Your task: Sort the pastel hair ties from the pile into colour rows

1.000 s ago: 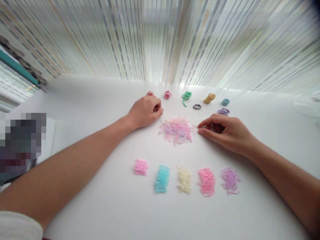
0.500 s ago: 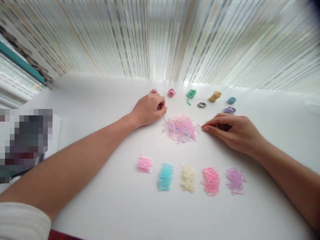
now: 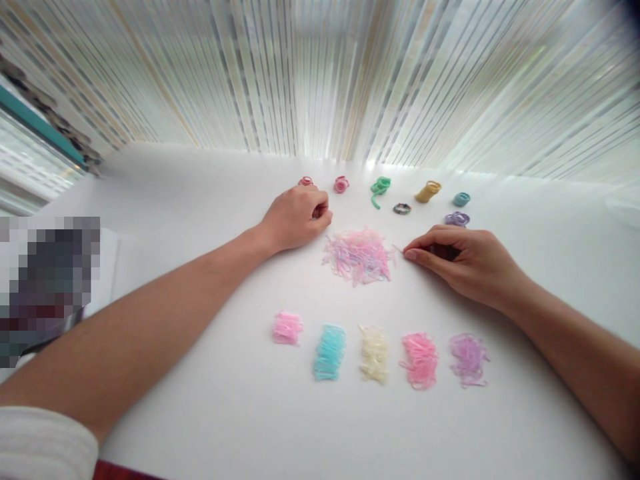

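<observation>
A loose heap of mixed pastel rubber bands [image 3: 359, 257] lies mid-table. At its right edge my right hand [image 3: 457, 263] pinches thumb and forefinger together on a thin pale rubber band [image 3: 397, 249]. My left hand [image 3: 297, 217] rests on the table at the heap's upper left, fingers curled in; whatever they may hold is hidden. Nearer me sit sorted piles of bands in a row: light pink [image 3: 287, 329], turquoise [image 3: 329, 353], cream [image 3: 375, 355], deeper pink [image 3: 421, 361] and lilac [image 3: 469, 360].
Along the back stand coiled bundles: red [image 3: 306, 181], pink [image 3: 341, 185], green [image 3: 381, 187], yellow [image 3: 429, 192], blue [image 3: 462, 199] and purple [image 3: 457, 219]. A small multicoloured ring [image 3: 402, 209] lies among them. A string curtain [image 3: 330, 80] hangs behind the white table [image 3: 280, 427].
Both hands keep almost the same place and pose. The whole view has shifted very slightly; the band at my right fingertips sits at a slightly different angle.
</observation>
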Tool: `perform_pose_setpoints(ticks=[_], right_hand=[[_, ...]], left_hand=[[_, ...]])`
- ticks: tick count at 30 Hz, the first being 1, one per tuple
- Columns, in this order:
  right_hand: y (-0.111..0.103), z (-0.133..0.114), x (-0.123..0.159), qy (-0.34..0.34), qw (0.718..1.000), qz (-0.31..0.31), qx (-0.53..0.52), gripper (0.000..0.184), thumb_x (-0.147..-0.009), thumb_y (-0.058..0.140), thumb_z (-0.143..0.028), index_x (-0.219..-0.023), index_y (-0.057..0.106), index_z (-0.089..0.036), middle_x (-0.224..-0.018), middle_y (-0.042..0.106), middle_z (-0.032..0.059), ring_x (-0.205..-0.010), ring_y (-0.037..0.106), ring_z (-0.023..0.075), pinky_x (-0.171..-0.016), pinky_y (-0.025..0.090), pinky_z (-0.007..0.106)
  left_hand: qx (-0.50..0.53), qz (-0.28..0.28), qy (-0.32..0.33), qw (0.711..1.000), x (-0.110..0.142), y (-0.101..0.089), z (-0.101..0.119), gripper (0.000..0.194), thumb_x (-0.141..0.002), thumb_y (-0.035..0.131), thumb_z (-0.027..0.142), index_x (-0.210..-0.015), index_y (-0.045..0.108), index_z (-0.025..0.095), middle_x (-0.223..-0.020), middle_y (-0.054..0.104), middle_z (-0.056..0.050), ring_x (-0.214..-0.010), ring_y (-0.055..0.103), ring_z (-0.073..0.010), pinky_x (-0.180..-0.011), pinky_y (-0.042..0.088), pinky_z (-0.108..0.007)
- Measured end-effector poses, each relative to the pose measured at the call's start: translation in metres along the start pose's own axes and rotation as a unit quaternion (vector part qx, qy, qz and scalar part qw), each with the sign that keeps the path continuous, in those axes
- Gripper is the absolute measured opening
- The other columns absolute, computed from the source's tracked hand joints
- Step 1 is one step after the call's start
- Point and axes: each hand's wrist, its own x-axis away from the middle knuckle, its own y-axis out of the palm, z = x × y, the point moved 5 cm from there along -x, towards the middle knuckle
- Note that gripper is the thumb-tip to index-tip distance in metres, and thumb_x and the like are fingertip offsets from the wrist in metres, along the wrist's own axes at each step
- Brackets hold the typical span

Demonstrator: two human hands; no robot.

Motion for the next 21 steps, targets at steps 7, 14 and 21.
perform_pose_setpoints(ticks=[7, 14, 21], right_hand=[[-0.0006, 0.0, 0.0, 0.004, 1.0, 0.0, 0.005, 0.042, -0.096, 0.077, -0.066, -0.091, 0.087, -0.026, -0.079, 0.074, 0.0058, -0.063, 0.054, 0.0196, -0.06, 0.04, 0.039], [-0.0005, -0.0004, 0.0001, 0.008, 1.0, -0.001, 0.006, 0.04, -0.096, 0.077, -0.064, -0.091, 0.086, -0.025, -0.078, 0.074, 0.0051, -0.062, 0.053, 0.0191, -0.059, 0.04, 0.038], [-0.0013, -0.0023, -0.0007, 0.006, 1.0, -0.004, 0.013, 0.041, -0.097, 0.076, -0.066, -0.091, 0.086, -0.026, -0.077, 0.075, 0.0054, -0.062, 0.054, 0.0195, -0.059, 0.042, 0.039]], left_hand=[[-0.001, -0.002, 0.0, 1.0, 0.0001, -0.0001, 0.0007, 0.016, -0.092, 0.058, 0.026, -0.077, 0.061, 0.02, -0.084, 0.07, -0.007, -0.083, 0.063, -0.0237, -0.08, 0.044, -0.039], [-0.001, 0.003, -0.001, 1.0, 0.0003, -0.0006, 0.0002, 0.016, -0.092, 0.06, 0.025, -0.077, 0.063, 0.02, -0.084, 0.07, -0.007, -0.083, 0.063, -0.0237, -0.079, 0.045, -0.039], [0.002, -0.003, -0.003, 1.0, 0.0003, -0.0013, 0.0016, 0.016, -0.092, 0.059, 0.026, -0.077, 0.062, 0.02, -0.084, 0.071, -0.008, -0.083, 0.063, -0.0242, -0.08, 0.045, -0.04]])
